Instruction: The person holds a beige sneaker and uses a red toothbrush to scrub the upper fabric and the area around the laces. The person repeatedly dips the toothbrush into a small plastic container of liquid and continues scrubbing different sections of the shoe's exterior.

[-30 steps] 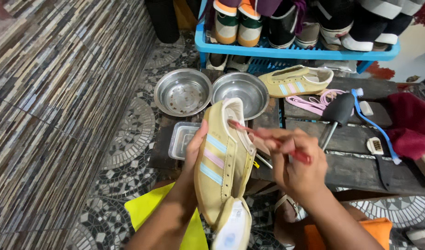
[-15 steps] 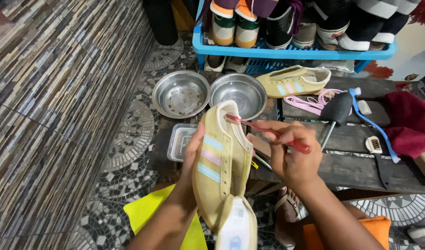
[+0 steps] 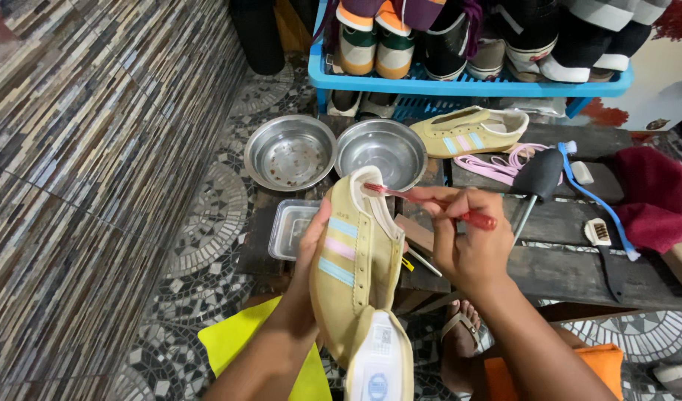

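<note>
Bare forearms, sandal (image 3: 460,330), orange garment (image 3: 579,371)

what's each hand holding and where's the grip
Left hand grips the tan shoe by its side; right hand holds the red brush near its handle end.

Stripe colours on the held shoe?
Blue, pink, blue stripes on the tan shoe; head view.

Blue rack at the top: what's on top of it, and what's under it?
On the blue rack stand several pairs of shoes, toes outward, cropped by the frame's top edge. Beneath its shelf two more shoe toes poke out; whatever lies further back is hidden in shadow.
</note>
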